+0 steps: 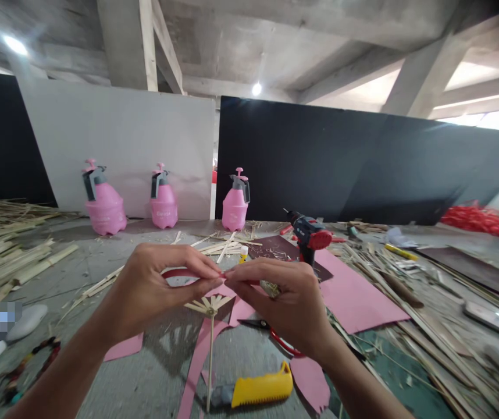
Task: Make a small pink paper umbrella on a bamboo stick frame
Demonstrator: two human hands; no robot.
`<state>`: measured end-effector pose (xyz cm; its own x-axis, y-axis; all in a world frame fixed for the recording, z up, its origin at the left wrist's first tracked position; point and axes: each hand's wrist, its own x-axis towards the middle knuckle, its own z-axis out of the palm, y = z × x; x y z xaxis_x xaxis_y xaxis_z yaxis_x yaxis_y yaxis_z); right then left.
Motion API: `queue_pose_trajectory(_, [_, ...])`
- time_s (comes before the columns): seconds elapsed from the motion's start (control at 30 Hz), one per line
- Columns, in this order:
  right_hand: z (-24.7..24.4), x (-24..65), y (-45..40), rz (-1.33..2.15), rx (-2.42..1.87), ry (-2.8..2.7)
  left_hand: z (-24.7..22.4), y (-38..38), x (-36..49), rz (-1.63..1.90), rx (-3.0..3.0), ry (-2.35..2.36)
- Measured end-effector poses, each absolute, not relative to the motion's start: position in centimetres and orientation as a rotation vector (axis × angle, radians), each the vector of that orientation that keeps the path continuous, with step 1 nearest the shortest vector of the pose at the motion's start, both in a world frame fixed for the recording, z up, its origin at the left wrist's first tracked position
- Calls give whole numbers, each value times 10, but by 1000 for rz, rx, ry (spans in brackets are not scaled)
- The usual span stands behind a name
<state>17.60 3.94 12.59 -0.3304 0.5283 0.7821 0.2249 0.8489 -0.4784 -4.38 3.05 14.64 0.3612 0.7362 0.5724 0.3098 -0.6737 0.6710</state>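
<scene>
My left hand (153, 291) and my right hand (280, 305) meet at the fingertips, each pinching one end of a thin red strip (180, 273). Just below the fingertips lies a small bamboo fan frame (209, 305) on a long thin stick, its ribs spread upward. Neither hand visibly holds it. Under my right hand are red-handled scissors (282, 343), partly hidden. Pink paper offcuts (197, 372) lie around the stick, and a yellow utility knife (253, 389) sits near the bottom edge of the view.
Bamboo strips cover the floor in a heap at left (5, 256) and in a scatter at right (432, 314). A large pink paper sheet (363, 291) lies beyond my right hand, with a cordless drill (308, 235) behind it. Several pink pump sprayers (163, 201) stand along the wall.
</scene>
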Motion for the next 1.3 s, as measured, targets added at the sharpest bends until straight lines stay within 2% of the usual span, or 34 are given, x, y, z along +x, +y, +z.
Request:
queue_pose_trajectory(0.47, [126, 178, 40, 193, -588, -1948, 148, 32, -44, 1275, 2031, 1026])
queue_pose_trajectory(0.9, [130, 182, 41, 160, -592, -1974, 154, 30, -67, 1211, 2208, 1231])
queue_pose_trajectory(1.3, [130, 181, 42, 173, -584, -1991, 156, 31, -65, 981, 2122, 1227])
